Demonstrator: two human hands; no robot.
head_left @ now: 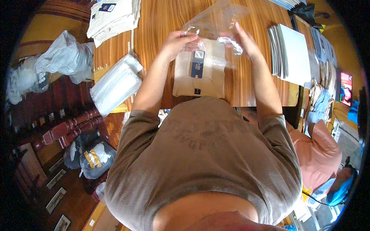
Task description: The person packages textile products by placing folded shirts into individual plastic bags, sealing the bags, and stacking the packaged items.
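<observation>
A folded cream garment lies on the wooden table in front of me, with a dark hang tag on top and a small black label at its near edge. Over its far end hovers a clear plastic bag, crumpled and shiny. My left hand pinches the bag's near left side between thumb and fingers. On the bag's right side, my right hand is slightly blurred, its fingers stretched out along the plastic. Glare on the bag hides part of its mouth.
A stack of clear plastic bags lies at the table's left edge. Folded white garments are piled behind it. On the right stand grey-white boards, with folded clothes beyond. Wrapped bundles sit on the floor at left.
</observation>
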